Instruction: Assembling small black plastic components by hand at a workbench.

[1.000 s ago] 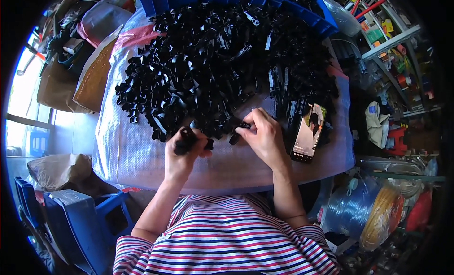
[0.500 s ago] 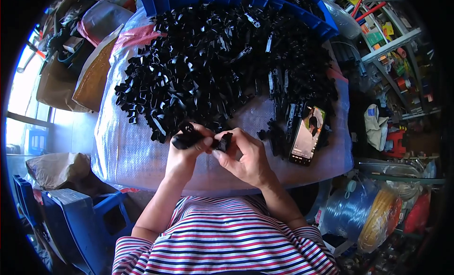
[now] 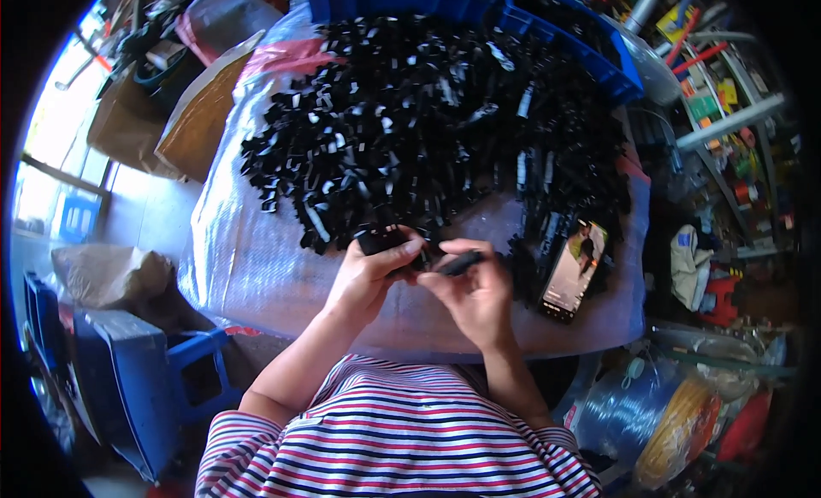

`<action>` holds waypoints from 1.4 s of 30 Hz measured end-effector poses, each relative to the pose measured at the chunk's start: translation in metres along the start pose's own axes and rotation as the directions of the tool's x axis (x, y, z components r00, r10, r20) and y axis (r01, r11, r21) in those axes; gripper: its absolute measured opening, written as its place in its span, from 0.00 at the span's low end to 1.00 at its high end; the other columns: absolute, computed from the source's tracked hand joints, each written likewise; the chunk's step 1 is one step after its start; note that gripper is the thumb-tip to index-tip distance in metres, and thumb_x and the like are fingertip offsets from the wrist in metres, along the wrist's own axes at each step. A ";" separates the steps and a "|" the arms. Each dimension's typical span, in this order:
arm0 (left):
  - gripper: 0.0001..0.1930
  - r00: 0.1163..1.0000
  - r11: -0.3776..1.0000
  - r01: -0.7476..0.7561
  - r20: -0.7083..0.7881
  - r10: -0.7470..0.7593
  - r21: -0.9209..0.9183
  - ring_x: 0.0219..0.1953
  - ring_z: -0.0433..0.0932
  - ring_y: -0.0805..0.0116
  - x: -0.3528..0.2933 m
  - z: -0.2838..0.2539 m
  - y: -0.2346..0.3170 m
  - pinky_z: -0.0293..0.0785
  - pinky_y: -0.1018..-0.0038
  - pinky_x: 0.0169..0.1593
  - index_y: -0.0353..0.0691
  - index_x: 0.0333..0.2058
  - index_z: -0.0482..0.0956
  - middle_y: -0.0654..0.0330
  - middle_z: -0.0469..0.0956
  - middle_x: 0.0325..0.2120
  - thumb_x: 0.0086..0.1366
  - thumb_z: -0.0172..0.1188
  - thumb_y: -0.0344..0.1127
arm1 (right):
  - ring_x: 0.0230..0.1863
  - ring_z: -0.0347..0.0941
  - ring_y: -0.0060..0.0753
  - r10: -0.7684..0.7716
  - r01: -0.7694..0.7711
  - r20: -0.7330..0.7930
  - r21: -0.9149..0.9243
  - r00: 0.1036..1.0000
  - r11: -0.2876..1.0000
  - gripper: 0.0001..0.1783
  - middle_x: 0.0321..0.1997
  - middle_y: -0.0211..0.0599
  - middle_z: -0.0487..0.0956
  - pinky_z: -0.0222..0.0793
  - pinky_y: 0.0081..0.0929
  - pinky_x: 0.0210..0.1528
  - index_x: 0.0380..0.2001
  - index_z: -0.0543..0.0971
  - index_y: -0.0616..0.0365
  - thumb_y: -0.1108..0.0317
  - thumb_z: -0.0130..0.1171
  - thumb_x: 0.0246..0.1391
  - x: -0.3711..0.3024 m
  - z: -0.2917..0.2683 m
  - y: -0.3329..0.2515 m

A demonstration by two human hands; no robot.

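My left hand is closed around a black plastic part, its thumb pressed over the top. Close beside it, my right hand pinches a smaller, elongated black piece between thumb and fingers. The two hands nearly meet just in front of a large heap of black plastic parts. That heap lies on a white woven sack. Exact shapes of the held pieces are blurred and partly hidden by my fingers.
A phone with a lit screen lies right of my hands, against the parts. Blue bins stand at the far edge. A blue plastic stool is at left; wrapped coils of tubing and a cluttered shelf are at right.
The whole view has shifted, with the scene lying further right and slightly lower. My right hand has turned, and the black piece in it now lies lengthwise across the fingers.
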State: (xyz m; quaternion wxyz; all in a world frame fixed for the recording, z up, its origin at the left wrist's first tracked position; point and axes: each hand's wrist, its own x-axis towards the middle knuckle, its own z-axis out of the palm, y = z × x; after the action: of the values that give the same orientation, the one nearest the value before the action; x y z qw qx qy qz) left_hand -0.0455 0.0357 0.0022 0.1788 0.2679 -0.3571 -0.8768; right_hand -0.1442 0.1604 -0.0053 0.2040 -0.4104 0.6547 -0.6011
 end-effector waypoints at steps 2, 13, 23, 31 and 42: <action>0.09 0.999 1.000 0.028 0.020 -0.028 -0.010 0.26 0.74 0.71 0.006 -0.005 -0.003 0.70 0.77 0.31 0.34 0.33 0.73 0.59 0.75 0.25 0.56 0.60 0.32 | 0.33 0.73 0.22 0.140 -0.140 0.018 0.260 0.990 0.955 0.15 0.36 0.37 0.75 0.68 0.14 0.34 0.39 0.70 0.64 0.68 0.59 0.51 0.004 -0.007 -0.014; 0.09 0.999 0.998 0.004 -0.035 -0.006 -0.060 0.23 0.74 0.73 0.005 -0.001 -0.009 0.69 0.80 0.27 0.36 0.33 0.72 0.58 0.75 0.25 0.58 0.58 0.36 | 0.30 0.72 0.22 0.165 -0.134 -0.081 0.295 0.983 0.946 0.15 0.32 0.35 0.73 0.70 0.17 0.37 0.39 0.68 0.65 0.73 0.60 0.49 0.004 -0.004 -0.017; 0.08 0.999 0.990 0.001 -0.033 -0.006 -0.139 0.24 0.74 0.74 0.003 0.004 -0.012 0.68 0.80 0.27 0.38 0.33 0.72 0.62 0.74 0.23 0.58 0.58 0.34 | 0.28 0.72 0.19 -0.017 -0.016 -0.118 -0.270 0.993 0.963 0.15 0.27 0.31 0.75 0.67 0.14 0.32 0.36 0.76 0.64 0.66 0.63 0.48 0.001 -0.005 -0.008; 0.07 0.994 0.993 -0.067 -0.088 0.058 -0.100 0.23 0.73 0.73 0.002 0.003 -0.015 0.68 0.79 0.28 0.37 0.32 0.72 0.62 0.72 0.22 0.57 0.59 0.32 | 0.18 0.64 0.15 0.034 -0.060 -0.103 -0.258 0.994 0.964 0.11 0.18 0.26 0.71 0.60 0.14 0.21 0.32 0.75 0.62 0.65 0.58 0.52 -0.005 -0.004 -0.015; 0.04 0.936 0.922 -0.312 -0.091 0.340 0.229 0.22 0.70 0.77 -0.004 0.008 -0.023 0.66 0.81 0.28 0.35 0.31 0.73 0.64 0.72 0.20 0.57 0.58 0.27 | 0.21 0.63 0.15 0.037 -0.054 -0.069 -0.272 0.997 0.961 0.06 0.18 0.27 0.69 0.60 0.16 0.24 0.29 0.73 0.62 0.70 0.53 0.55 -0.002 -0.001 -0.011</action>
State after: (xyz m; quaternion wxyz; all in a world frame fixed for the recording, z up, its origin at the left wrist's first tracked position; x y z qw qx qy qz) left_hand -0.0498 0.0579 -0.0080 0.3156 0.2781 -0.4755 -0.7726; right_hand -0.1404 0.1637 0.0052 0.1383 -0.4002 0.7469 -0.5127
